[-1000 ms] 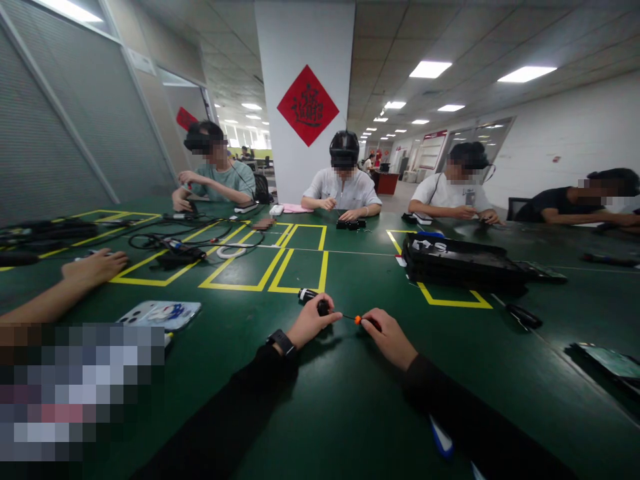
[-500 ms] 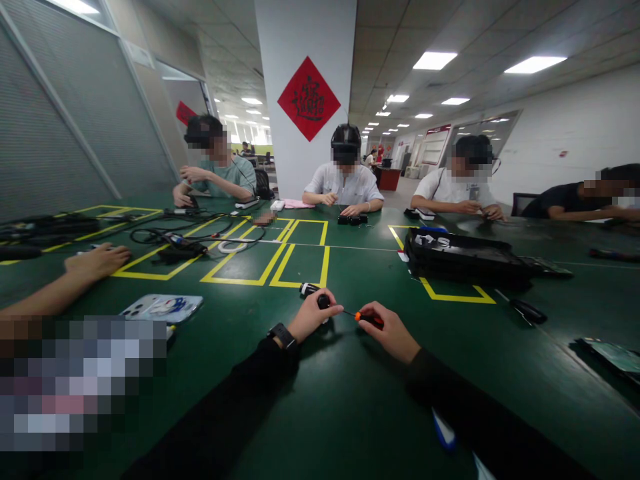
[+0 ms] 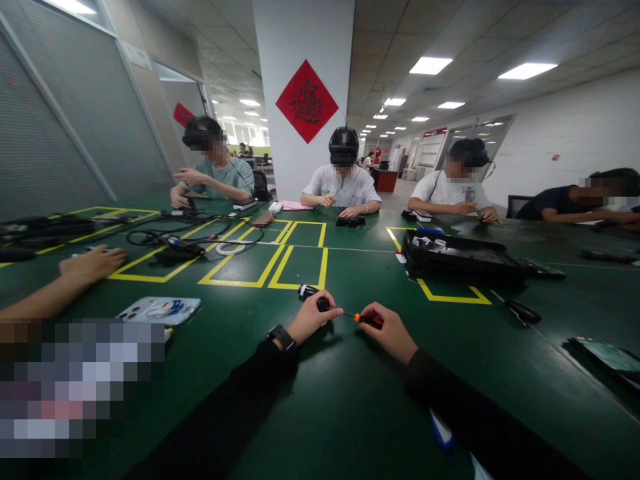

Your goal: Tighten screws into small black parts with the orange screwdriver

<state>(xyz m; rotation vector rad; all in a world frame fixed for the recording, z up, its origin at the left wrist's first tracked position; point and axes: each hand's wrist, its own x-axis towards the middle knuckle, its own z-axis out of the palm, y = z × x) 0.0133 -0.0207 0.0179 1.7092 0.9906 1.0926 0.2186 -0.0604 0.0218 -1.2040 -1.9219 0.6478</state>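
Observation:
My left hand (image 3: pixel 313 317) is closed around a small black cylindrical device (image 3: pixel 323 304); its dark end with a white band pokes out beyond my fingers, and the rest is covered. A screwdriver (image 3: pixel 371 321) with an orange and black handle lies in the grip of my right hand (image 3: pixel 393 331). Its thin shaft points left, with the tip at my left thumb and fingertips. Whether the tip sits in the device is too small to tell. Both hands are just above the green table (image 3: pixel 345 413).
A black tray (image 3: pixel 460 257) with parts stands at the back right, another screwdriver (image 3: pixel 523 311) near it. To the left lie a phone (image 3: pixel 165 309), tangled cables (image 3: pixel 175 250) and a co-worker's hand (image 3: pixel 95 260). Several people sit across the table. Yellow tape outlines (image 3: pixel 325 267) mark its surface.
The view has shifted very slightly. Both my hands keep nearly the same place and grip, with the screwdriver still pointing at the left hand.

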